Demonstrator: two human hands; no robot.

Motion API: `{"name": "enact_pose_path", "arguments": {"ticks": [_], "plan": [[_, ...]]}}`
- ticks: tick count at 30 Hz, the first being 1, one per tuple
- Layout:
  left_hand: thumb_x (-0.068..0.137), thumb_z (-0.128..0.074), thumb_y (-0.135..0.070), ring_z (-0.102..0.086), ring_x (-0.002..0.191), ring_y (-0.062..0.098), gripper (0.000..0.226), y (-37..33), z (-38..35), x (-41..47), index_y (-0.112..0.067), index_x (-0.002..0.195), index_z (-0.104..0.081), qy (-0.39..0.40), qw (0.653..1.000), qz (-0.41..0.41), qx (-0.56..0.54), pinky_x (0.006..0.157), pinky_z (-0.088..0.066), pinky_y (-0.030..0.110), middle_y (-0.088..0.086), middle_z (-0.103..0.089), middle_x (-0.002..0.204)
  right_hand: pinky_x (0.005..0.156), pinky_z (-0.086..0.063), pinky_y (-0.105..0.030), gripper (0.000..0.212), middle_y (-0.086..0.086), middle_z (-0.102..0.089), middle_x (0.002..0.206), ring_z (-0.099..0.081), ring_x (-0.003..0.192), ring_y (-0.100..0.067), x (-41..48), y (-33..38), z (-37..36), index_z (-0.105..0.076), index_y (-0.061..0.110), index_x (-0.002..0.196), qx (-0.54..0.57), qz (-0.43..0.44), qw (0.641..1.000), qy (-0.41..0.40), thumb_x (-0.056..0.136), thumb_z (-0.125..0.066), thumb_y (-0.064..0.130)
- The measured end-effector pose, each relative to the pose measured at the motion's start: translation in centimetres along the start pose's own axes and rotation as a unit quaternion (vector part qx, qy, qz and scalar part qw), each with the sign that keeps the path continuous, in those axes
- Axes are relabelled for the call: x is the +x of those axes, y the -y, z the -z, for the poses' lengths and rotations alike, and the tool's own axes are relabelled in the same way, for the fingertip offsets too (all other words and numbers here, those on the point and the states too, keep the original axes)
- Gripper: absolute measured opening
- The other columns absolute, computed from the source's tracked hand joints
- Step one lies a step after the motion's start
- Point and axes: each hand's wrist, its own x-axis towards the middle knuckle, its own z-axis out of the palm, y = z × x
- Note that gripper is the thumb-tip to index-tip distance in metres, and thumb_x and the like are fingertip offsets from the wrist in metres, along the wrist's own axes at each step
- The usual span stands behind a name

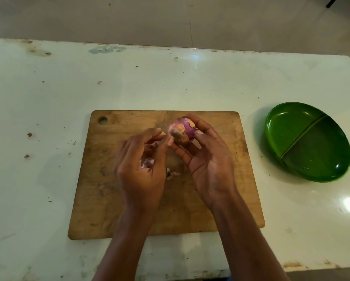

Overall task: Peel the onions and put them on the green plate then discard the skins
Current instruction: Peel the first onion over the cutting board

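My right hand (208, 157) grips a partly peeled red onion (181, 131) above the wooden cutting board (113, 209), fingers curled round its far side. My left hand (143, 165) is just left of the onion, its curled fingertips pinching at the papery skin near the onion's lower left; the hand is blurred. Scraps of purple skin (147, 163) show under the left hand, and another scrap (172, 173) lies on the board between the hands. The green divided plate (307, 142) sits to the right of the board, with nothing on it.
The board lies in the middle of a worn white counter (48, 98) speckled with small skin flakes. The counter's far edge runs along a grey floor; its near edge is below my forearms.
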Motion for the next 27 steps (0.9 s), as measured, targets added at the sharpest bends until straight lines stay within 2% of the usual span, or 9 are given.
{"name": "enact_pose_path", "arguments": {"ticks": [2,5,14,20,23,27], "plan": [[0.083,-0.069,-0.021,-0.066,0.089,0.021,0.03,-0.2,-0.2,-0.1,-0.011,0.109,-0.058,0.01,1.0,0.013,-0.015,0.075,-0.054,0.027,0.003,-0.065,0.098,0.07,-0.059,-0.031,0.03,-0.017,-0.067,0.109,-0.067,0.094,-0.027,0.0,0.1,-0.1,-0.066,0.007,0.107,0.004,-0.004,1.0,0.001,0.079,-0.056,0.011],[0.08,-0.073,-0.021,-0.066,0.089,0.016,0.035,-0.7,-0.4,-0.3,-0.011,0.11,-0.059,0.01,0.998,0.051,-0.027,0.075,-0.055,0.025,0.002,-0.066,0.099,0.073,-0.059,-0.029,0.031,-0.016,-0.067,0.11,-0.068,0.094,-0.023,-0.1,0.0,-0.1,-0.067,0.009,0.108,0.002,-0.018,1.0,0.018,0.079,-0.056,0.009],[0.078,-0.074,-0.008,-0.068,0.088,0.006,0.03,-1.6,-0.5,-0.4,-0.01,0.105,-0.062,-0.03,0.988,0.128,-0.082,0.075,-0.054,0.018,0.0,-0.069,0.097,0.078,-0.057,-0.026,0.034,-0.011,-0.07,0.108,-0.067,0.097,-0.02,0.0,-0.5,-0.1,-0.063,0.007,0.113,0.004,-0.015,0.999,0.048,0.079,-0.057,0.006],[0.076,-0.074,-0.001,-0.07,0.085,0.009,0.029,-2.4,-0.8,0.0,-0.005,0.103,-0.064,-0.06,0.963,0.214,-0.156,0.073,-0.054,0.017,0.001,-0.07,0.094,0.079,-0.057,-0.028,0.045,-0.013,-0.068,0.111,-0.067,0.101,-0.022,0.2,-0.5,0.1,-0.067,0.008,0.11,0.044,-0.006,0.997,0.069,0.065,-0.071,0.007],[0.076,-0.074,0.001,-0.07,0.083,0.008,0.028,-2.5,-0.7,0.2,-0.01,0.1,-0.063,-0.067,0.959,0.218,-0.166,0.072,-0.053,0.016,-0.001,-0.07,0.092,0.091,-0.054,-0.031,0.047,-0.016,-0.066,0.116,-0.064,0.106,-0.025,0.3,-0.7,0.2,-0.068,0.008,0.11,0.062,-0.001,0.994,0.09,0.064,-0.075,0.006],[0.079,-0.07,0.004,-0.069,0.083,0.008,0.027,-2.4,-0.7,0.1,-0.01,0.1,-0.062,-0.072,0.972,0.178,-0.138,0.072,-0.052,0.015,-0.003,-0.069,0.092,0.093,-0.053,-0.032,0.049,-0.017,-0.064,0.119,-0.064,0.107,-0.025,0.4,-0.8,0.4,-0.066,0.008,0.114,0.069,-0.002,0.992,0.102,0.066,-0.075,0.006]]}}
